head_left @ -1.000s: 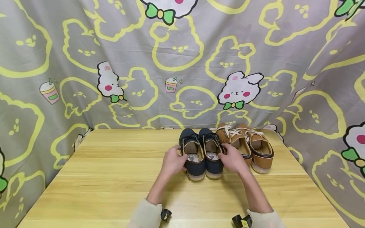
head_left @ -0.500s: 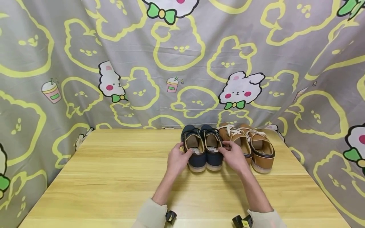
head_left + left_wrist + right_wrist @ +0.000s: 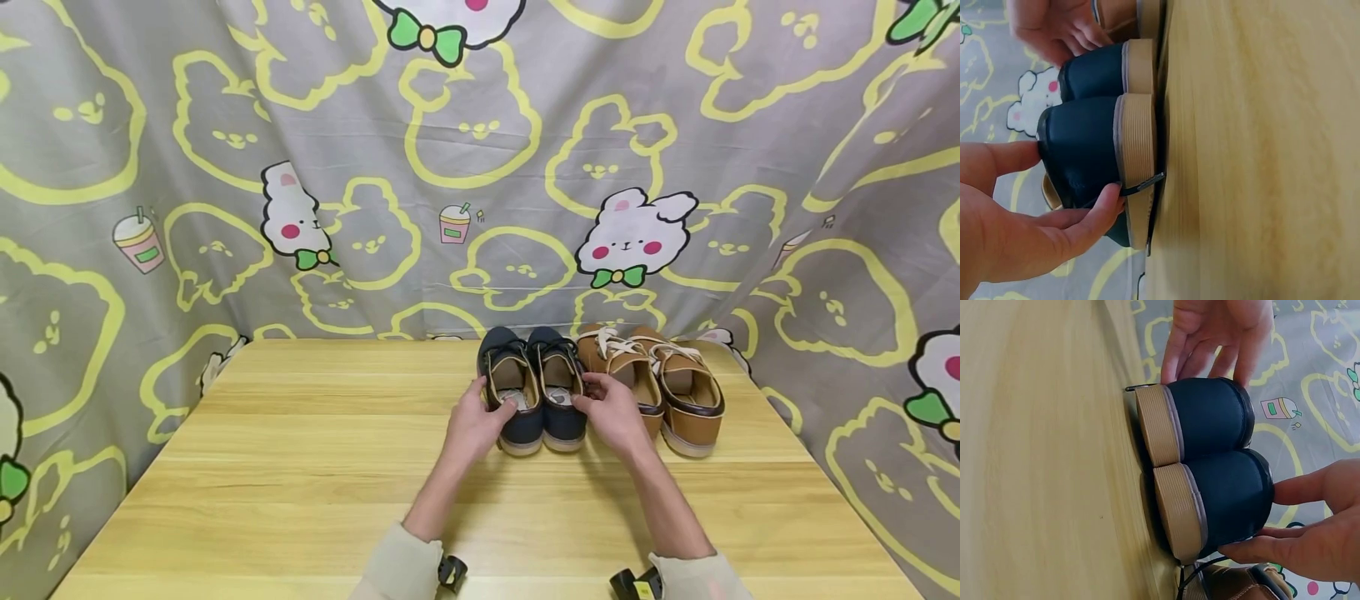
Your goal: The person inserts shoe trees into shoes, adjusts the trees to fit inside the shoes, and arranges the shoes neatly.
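Two navy lace-up shoes stand side by side, toes toward the back, heels toward me. My left hand [image 3: 476, 421] grips the left navy shoe [image 3: 522, 429] near its heel, thumb at the collar and fingers along the outer side. On the other side, my right hand [image 3: 617, 415] holds the right navy shoe [image 3: 564, 427] the same way. Both wrist views show the tan ribbed soles [image 3: 1137, 137] close over the wood, with a thin dark gap beneath. A black lace [image 3: 1146, 183] hangs by the left hand's fingers, and another lace [image 3: 1200, 570] dangles below the right hand.
A pair of brown shoes [image 3: 690, 423] with white laces stands right beside the navy pair, close to my right hand. The wooden table [image 3: 300, 450] ends at a grey patterned curtain [image 3: 345, 142] behind the toes. More curtain hangs at both sides.
Both hands have moved the navy shoes away from me toward the back curtain, slightly right, level with the brown pair. In the last half second they have hardly shifted.
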